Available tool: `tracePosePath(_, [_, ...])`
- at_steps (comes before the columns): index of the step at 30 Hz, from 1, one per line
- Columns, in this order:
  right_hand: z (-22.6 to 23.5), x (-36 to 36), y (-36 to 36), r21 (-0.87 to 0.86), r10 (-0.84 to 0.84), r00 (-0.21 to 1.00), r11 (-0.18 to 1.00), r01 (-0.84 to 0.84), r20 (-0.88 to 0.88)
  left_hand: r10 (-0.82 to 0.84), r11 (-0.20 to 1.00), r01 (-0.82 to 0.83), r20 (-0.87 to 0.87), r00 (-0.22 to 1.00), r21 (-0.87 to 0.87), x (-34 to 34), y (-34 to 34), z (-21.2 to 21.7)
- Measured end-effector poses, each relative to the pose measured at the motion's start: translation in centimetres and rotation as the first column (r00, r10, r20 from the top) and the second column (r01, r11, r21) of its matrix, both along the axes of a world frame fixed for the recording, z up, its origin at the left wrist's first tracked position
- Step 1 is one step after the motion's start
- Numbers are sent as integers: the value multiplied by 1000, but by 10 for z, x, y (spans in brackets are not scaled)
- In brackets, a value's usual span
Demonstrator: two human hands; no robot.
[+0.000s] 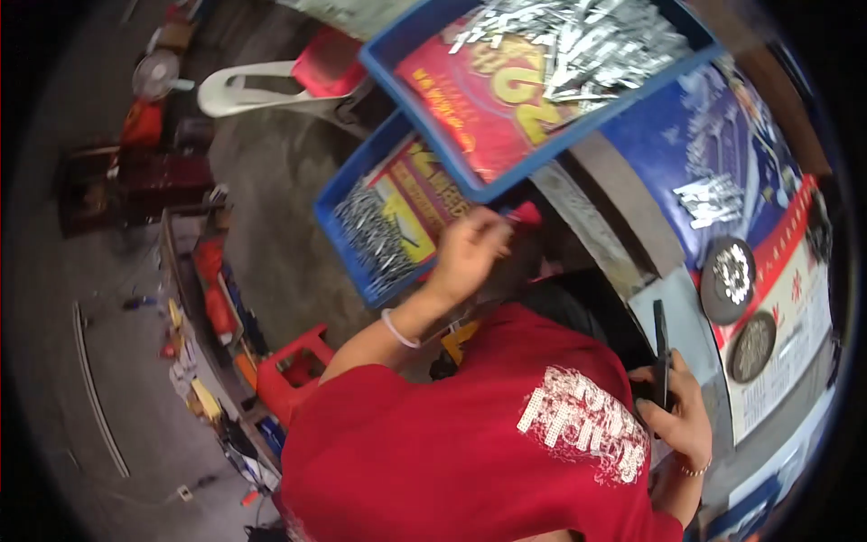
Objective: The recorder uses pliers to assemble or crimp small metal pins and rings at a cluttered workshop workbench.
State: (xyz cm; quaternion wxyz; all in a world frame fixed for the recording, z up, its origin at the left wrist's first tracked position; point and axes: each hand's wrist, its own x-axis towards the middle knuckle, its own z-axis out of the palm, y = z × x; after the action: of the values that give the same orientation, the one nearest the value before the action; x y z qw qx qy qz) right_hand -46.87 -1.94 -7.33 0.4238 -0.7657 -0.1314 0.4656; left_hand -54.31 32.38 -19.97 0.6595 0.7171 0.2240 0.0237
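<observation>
My left hand [470, 254], wearing a white wristband, is raised beside the right edge of the lower blue tray [336, 248]. Its fingers are curled together and slightly blurred, so whatever they may hold is hidden. Thin silver metal pieces [375, 230] and a printed red and yellow sheet [424, 194] lie in that tray. On the right, my right hand [679, 411], with a beaded bracelet, is closed around a thin black upright object [662, 339] whose kind I cannot make out. The hand is close to the light-coloured bench edge [691, 330].
An upper blue tray [578, 149] overlaps the lower one and holds many shiny metal strips [578, 45]. Two round dark dishes [713, 303] of small parts and loose metal strips [709, 200] rest on printed sheets [668, 126]. Red plastic stools [298, 366] stand at left.
</observation>
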Motion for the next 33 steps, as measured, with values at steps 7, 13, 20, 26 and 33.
tracePosePath(7, [-15, -4, 29, 78, 10, 966, 997, -31, 258, 394, 467, -333, 145, 908, 819, -133, 214, -65])
tracePosePath(13, [-6, 0, 28, 31, -8, 953, 1000, -2, 304, 325, 345, -218, 101, 940, 913, -140, 225, -89])
tracePosePath(20, [-16, -10, -6, 155, -128, 964, 983, 93, 231, -214, 656, 88, 73, 974, 749, -39, 36, 14])
tracePosePath(26, [-18, -22, -22, 209, -226, 948, 961, 180, 225, -564, 757, 264, 394, 726, 598, 105, -100, 78])
tracePosePath(33, [-24, -52, -54, 206, -456, 858, 886, 415, 235, -599, 454, 394, -54, 799, 799, 247, -150, 32])
